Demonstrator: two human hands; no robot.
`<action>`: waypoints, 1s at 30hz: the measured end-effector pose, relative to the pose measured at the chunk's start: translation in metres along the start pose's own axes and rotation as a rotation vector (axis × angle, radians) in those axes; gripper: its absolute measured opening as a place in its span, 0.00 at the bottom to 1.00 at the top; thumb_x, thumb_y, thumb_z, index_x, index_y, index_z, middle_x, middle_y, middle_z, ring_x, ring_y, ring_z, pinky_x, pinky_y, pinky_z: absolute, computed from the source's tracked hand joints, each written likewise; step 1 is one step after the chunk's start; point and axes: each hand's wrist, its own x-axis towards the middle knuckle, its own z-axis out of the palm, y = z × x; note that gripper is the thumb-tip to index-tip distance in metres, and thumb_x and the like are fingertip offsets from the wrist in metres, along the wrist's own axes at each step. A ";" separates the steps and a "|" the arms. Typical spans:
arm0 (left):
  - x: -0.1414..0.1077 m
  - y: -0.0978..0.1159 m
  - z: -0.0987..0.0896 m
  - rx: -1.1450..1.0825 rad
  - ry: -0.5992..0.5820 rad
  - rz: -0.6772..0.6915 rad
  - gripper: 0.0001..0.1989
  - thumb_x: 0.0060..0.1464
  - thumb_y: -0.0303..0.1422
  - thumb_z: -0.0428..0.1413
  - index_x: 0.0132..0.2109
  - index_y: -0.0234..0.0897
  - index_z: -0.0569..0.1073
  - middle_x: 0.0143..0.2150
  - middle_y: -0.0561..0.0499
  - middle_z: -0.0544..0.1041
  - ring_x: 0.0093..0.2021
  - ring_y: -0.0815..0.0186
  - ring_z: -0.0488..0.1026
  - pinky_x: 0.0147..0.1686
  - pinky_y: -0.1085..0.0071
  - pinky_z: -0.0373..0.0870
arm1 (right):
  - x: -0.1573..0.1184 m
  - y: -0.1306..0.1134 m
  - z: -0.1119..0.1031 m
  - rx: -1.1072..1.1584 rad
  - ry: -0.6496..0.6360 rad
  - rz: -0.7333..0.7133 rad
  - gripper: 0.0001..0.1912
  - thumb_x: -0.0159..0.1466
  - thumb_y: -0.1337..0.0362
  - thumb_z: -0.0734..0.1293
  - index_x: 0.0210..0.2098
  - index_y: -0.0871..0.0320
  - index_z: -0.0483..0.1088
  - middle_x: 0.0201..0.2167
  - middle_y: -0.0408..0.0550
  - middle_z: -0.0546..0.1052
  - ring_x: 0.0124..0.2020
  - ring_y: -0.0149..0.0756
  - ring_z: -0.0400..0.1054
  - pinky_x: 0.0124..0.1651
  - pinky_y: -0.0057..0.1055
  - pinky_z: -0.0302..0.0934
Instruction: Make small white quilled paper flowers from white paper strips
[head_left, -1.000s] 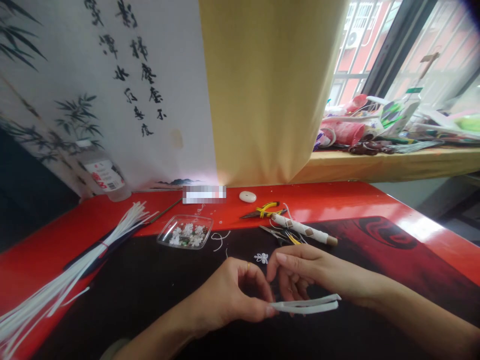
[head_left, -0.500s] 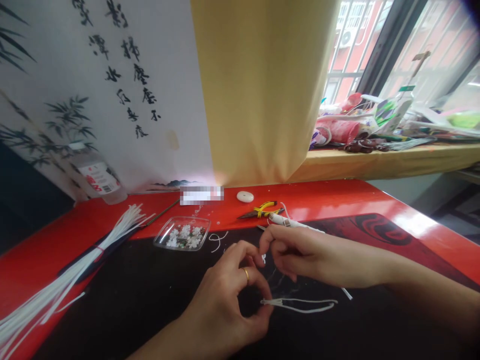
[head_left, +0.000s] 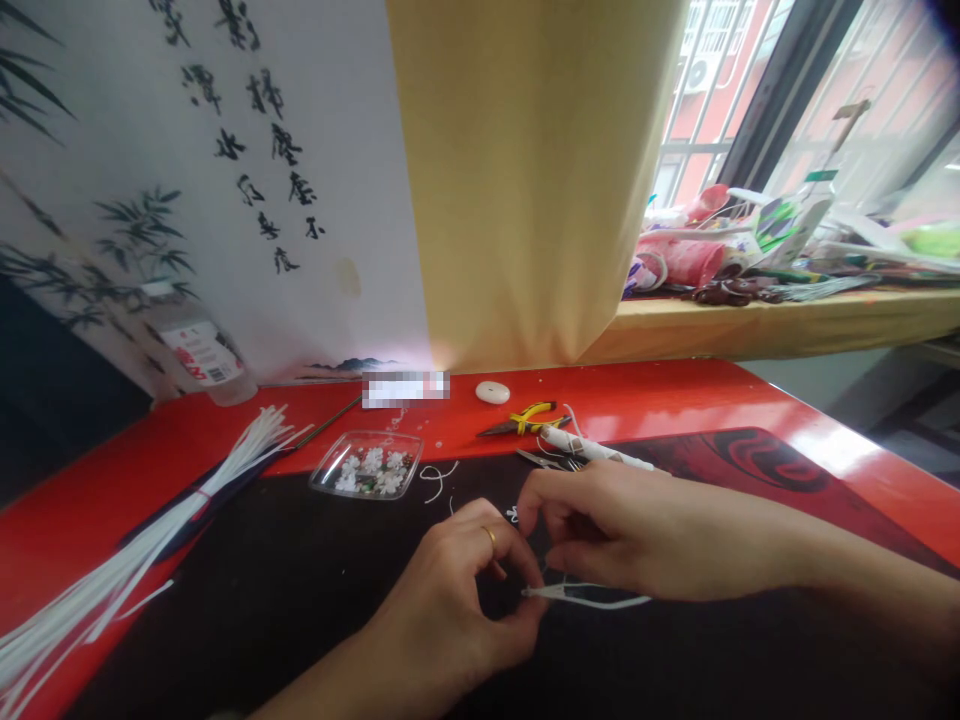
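Pinching white cord (head_left: 553, 592), left fingers (head_left: 517, 548) curled into a loop

Left hand (head_left: 446, 590) pinched; right hand (head_left: 626, 525) curled just beside

The right hand (head_left: 619, 525) has moved over the looped white cord (head_left: 553, 592), concealing its far end. The brown tip of the white-wrapped rod (head_left: 596, 448), exposed one second earlier, is now covered.
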 end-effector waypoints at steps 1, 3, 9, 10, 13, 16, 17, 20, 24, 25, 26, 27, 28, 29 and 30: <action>0.000 0.000 0.000 0.033 0.021 0.023 0.03 0.42 0.24 0.55 0.28 0.36 0.71 0.31 0.51 0.69 0.30 0.69 0.67 0.29 0.73 0.65 | -0.001 -0.001 0.000 -0.057 0.023 -0.004 0.10 0.55 0.73 0.60 0.35 0.55 0.65 0.20 0.38 0.67 0.21 0.26 0.58 0.21 0.22 0.46; 0.000 -0.001 -0.001 0.105 0.060 0.077 0.04 0.43 0.23 0.54 0.28 0.36 0.70 0.29 0.51 0.69 0.30 0.68 0.66 0.29 0.73 0.64 | -0.002 -0.002 0.001 -0.205 0.080 -0.023 0.07 0.56 0.70 0.60 0.33 0.55 0.66 0.21 0.39 0.68 0.21 0.27 0.60 0.21 0.24 0.46; 0.001 0.000 -0.004 0.259 0.163 0.106 0.04 0.45 0.23 0.51 0.27 0.35 0.69 0.26 0.51 0.69 0.31 0.66 0.66 0.30 0.71 0.64 | -0.011 -0.008 0.012 -0.581 0.258 -0.078 0.08 0.57 0.69 0.59 0.22 0.57 0.64 0.21 0.45 0.68 0.19 0.31 0.59 0.20 0.28 0.42; 0.002 0.001 -0.004 0.265 0.175 0.099 0.04 0.45 0.23 0.51 0.27 0.35 0.69 0.27 0.50 0.69 0.31 0.67 0.66 0.31 0.71 0.64 | -0.014 -0.010 0.015 -0.593 0.288 -0.102 0.09 0.56 0.70 0.59 0.21 0.57 0.63 0.20 0.46 0.68 0.18 0.31 0.58 0.19 0.29 0.41; 0.003 0.001 -0.005 0.267 0.213 0.082 0.04 0.45 0.23 0.51 0.26 0.35 0.69 0.26 0.51 0.69 0.30 0.67 0.67 0.31 0.72 0.64 | -0.023 -0.013 0.027 -0.548 0.331 -0.092 0.08 0.56 0.70 0.59 0.21 0.56 0.62 0.19 0.46 0.69 0.16 0.31 0.56 0.17 0.29 0.41; 0.002 0.001 -0.006 0.242 0.260 0.047 0.04 0.45 0.24 0.52 0.26 0.36 0.69 0.26 0.51 0.69 0.29 0.68 0.67 0.29 0.72 0.65 | -0.031 -0.011 0.043 -0.433 0.309 -0.016 0.07 0.57 0.69 0.57 0.26 0.54 0.64 0.18 0.46 0.70 0.15 0.32 0.58 0.17 0.29 0.43; 0.002 0.002 -0.007 0.224 0.275 0.029 0.04 0.45 0.25 0.52 0.26 0.36 0.69 0.26 0.52 0.69 0.29 0.68 0.67 0.29 0.72 0.65 | -0.032 -0.010 0.049 -0.399 0.307 0.003 0.08 0.58 0.69 0.57 0.28 0.54 0.65 0.18 0.46 0.70 0.16 0.33 0.60 0.17 0.29 0.45; 0.002 0.004 -0.007 0.128 0.301 -0.034 0.03 0.46 0.26 0.52 0.28 0.37 0.68 0.28 0.52 0.69 0.29 0.68 0.68 0.30 0.72 0.67 | -0.030 -0.006 0.063 -0.277 0.357 0.041 0.11 0.62 0.67 0.53 0.32 0.55 0.66 0.18 0.46 0.70 0.17 0.33 0.62 0.18 0.29 0.48; 0.000 0.008 -0.009 -0.025 0.297 -0.068 0.02 0.47 0.27 0.53 0.28 0.37 0.68 0.28 0.53 0.70 0.30 0.69 0.69 0.31 0.73 0.68 | -0.023 -0.002 0.073 0.042 0.402 0.082 0.10 0.63 0.64 0.54 0.30 0.56 0.65 0.17 0.41 0.68 0.17 0.27 0.59 0.20 0.24 0.50; 0.000 0.009 -0.009 -0.047 0.292 -0.063 0.02 0.47 0.27 0.53 0.28 0.37 0.68 0.28 0.53 0.70 0.30 0.69 0.69 0.31 0.73 0.68 | -0.021 -0.001 0.073 0.134 0.384 0.088 0.10 0.63 0.64 0.55 0.29 0.56 0.65 0.17 0.40 0.66 0.17 0.26 0.57 0.19 0.23 0.49; -0.001 0.010 -0.010 -0.064 0.287 -0.052 0.02 0.46 0.27 0.53 0.27 0.37 0.68 0.28 0.53 0.70 0.29 0.69 0.69 0.31 0.73 0.68 | -0.019 0.001 0.073 0.218 0.354 0.085 0.10 0.63 0.64 0.56 0.29 0.57 0.65 0.17 0.39 0.64 0.17 0.25 0.56 0.20 0.22 0.49; -0.002 0.011 -0.010 -0.074 0.282 -0.030 0.03 0.46 0.26 0.54 0.27 0.37 0.68 0.27 0.53 0.70 0.29 0.69 0.69 0.30 0.73 0.68 | -0.017 0.004 0.071 0.293 0.326 0.071 0.10 0.63 0.63 0.56 0.28 0.57 0.65 0.18 0.39 0.63 0.19 0.25 0.55 0.21 0.21 0.49; -0.003 0.011 -0.009 -0.077 0.279 0.004 0.04 0.45 0.25 0.54 0.27 0.37 0.68 0.27 0.53 0.69 0.29 0.69 0.68 0.29 0.73 0.67 | -0.015 0.007 0.069 0.360 0.301 0.049 0.10 0.63 0.62 0.57 0.29 0.58 0.65 0.19 0.39 0.63 0.20 0.24 0.55 0.22 0.21 0.50; -0.004 0.012 -0.009 -0.074 0.276 0.051 0.04 0.45 0.23 0.53 0.26 0.37 0.68 0.26 0.53 0.69 0.28 0.69 0.68 0.29 0.73 0.67 | -0.013 0.010 0.066 0.422 0.270 0.035 0.10 0.63 0.61 0.57 0.29 0.58 0.66 0.20 0.39 0.63 0.21 0.24 0.54 0.22 0.20 0.50; -0.005 0.013 -0.008 -0.068 0.275 0.103 0.05 0.44 0.22 0.53 0.26 0.36 0.68 0.26 0.53 0.69 0.28 0.69 0.68 0.28 0.73 0.66 | -0.010 0.014 0.063 0.476 0.235 0.027 0.10 0.62 0.61 0.57 0.30 0.58 0.66 0.21 0.39 0.62 0.21 0.24 0.54 0.22 0.20 0.50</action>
